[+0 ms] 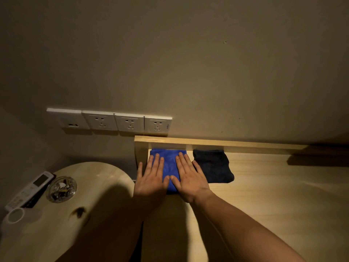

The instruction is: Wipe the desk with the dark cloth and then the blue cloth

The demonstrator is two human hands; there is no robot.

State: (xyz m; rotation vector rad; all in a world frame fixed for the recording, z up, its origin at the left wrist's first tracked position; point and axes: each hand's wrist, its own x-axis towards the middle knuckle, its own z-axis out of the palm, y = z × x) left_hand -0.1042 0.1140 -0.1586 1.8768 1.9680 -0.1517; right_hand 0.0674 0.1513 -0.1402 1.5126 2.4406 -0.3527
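The folded blue cloth (170,163) lies in the desk's far left corner, against the raised back rail. Both of my hands press flat on it with fingers spread: my left hand (151,178) covers its left side and my right hand (190,178) its right side. The dark cloth (212,167) lies folded just to the right of the blue one, touching no hand. The light wooden desk (273,195) stretches to the right and towards me.
A round wooden side table (90,186) stands to the left with a remote control (30,190), a glass ashtray (61,189) and a roll of tape (15,215). Several wall sockets (113,121) sit above the desk's left end.
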